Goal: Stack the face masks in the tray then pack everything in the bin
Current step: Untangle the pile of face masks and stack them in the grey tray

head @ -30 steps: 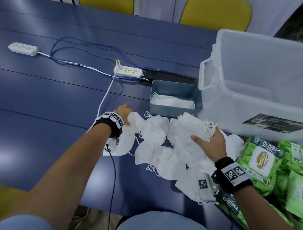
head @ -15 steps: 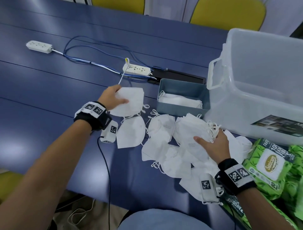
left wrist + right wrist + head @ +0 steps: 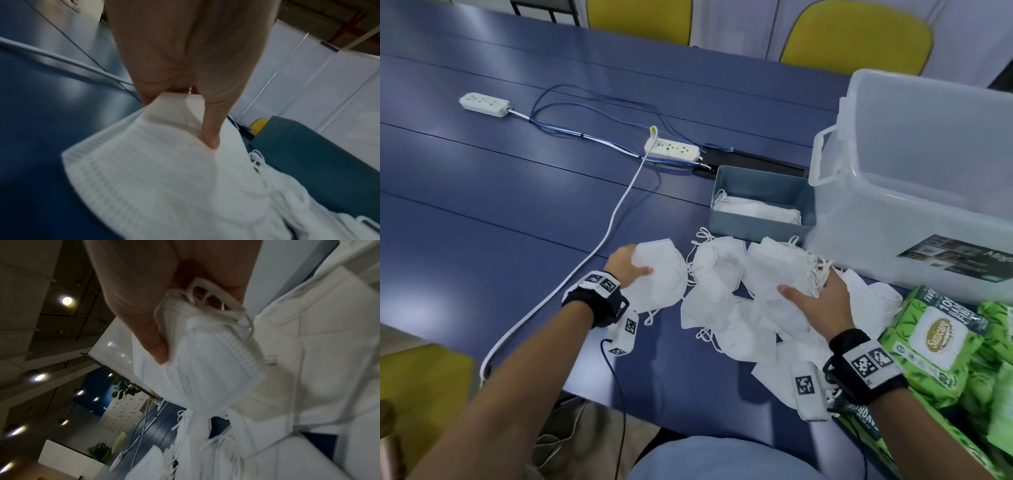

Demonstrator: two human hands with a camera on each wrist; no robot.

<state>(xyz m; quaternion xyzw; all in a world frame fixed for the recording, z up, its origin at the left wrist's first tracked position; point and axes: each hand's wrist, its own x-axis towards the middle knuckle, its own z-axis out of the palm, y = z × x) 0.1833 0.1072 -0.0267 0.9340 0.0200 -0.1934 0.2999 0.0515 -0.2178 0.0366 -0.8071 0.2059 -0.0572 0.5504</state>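
Both hands were clamped: left hand (image 3: 627, 270) pinched one mask (image 3: 659, 278), right hand (image 3: 822, 301) gripped a gathered stack (image 3: 779, 270), ready for the tray (image 3: 758, 186).

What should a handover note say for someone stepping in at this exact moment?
Left hand pinches a single mask above the table.
Right hand grips a gathered stack of masks.
The grey tray holds a few masks already; loose masks lie in front of it.
The clear bin looks empty; green wipe packs sit beside it.
Left: finish stacking, fill the tray, then pack everything into the bin.
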